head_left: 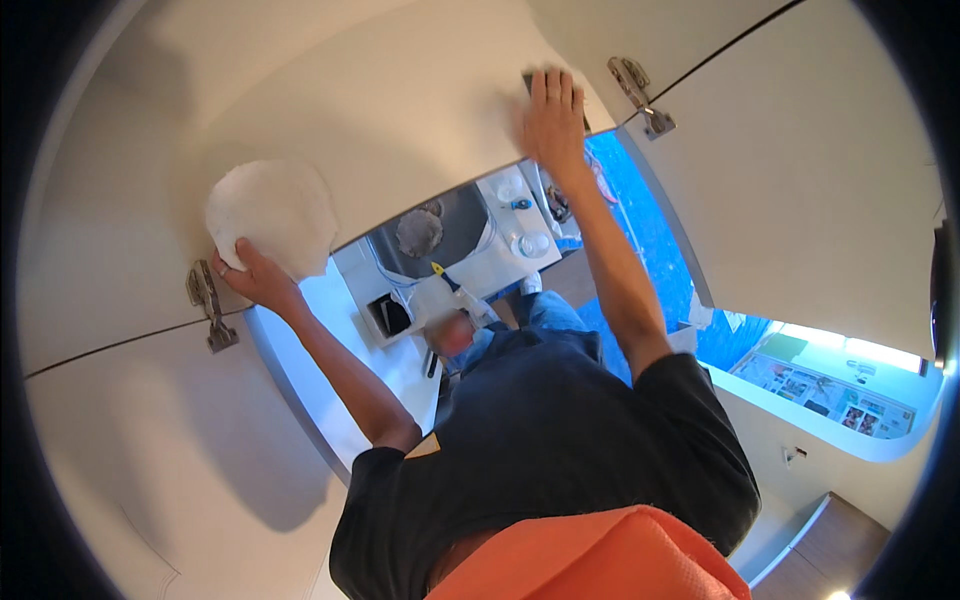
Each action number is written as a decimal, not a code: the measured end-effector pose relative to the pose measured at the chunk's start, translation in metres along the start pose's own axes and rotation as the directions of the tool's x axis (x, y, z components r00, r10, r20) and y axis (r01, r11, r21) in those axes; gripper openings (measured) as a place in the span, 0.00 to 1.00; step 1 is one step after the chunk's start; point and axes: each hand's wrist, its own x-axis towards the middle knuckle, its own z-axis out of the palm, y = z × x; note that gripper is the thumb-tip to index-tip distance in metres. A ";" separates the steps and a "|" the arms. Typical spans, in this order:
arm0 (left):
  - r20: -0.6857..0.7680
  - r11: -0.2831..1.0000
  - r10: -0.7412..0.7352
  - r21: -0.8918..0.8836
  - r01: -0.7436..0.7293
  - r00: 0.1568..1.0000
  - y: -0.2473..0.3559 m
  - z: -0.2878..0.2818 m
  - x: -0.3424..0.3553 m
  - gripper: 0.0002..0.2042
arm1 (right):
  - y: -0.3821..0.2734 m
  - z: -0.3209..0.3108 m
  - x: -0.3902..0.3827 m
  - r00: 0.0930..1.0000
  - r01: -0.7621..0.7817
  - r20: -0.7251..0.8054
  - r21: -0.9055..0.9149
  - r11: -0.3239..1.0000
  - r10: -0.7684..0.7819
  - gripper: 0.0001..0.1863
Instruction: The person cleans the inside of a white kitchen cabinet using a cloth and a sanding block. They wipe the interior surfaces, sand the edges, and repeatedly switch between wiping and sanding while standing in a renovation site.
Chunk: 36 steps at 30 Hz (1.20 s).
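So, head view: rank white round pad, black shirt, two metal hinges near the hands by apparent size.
1. Black shirt
2. White round pad
3. Left hinge and right hinge: about alike, unranked.

left hand (262, 277) on pad (280, 205) | right hand (555, 125) rightward | sink (465, 225) below, between them

You've got a grey sink (465, 222) down below with some pale roundish thing (420, 233) in it, a yellow-ended tool (443, 273) near its edge, blue sheeting (638, 235) off to your right, plus pictured sheets (820, 393) farther right.
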 end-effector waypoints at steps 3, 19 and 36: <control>0.002 0.997 -0.027 -0.067 0.027 1.000 0.001 0.002 -0.001 0.19 | -0.001 -0.004 0.001 0.997 -0.016 0.071 0.054 0.998 0.012 0.35; -0.007 0.999 -0.006 -0.035 0.005 1.000 -0.001 0.002 0.001 0.20 | 0.000 0.003 0.002 0.974 0.103 -0.202 0.010 0.995 -0.099 0.29; -0.029 0.999 -0.042 0.013 0.042 0.999 0.004 0.004 -0.003 0.22 | 0.017 -0.064 -0.076 0.964 -0.093 0.258 0.132 0.987 0.057 0.35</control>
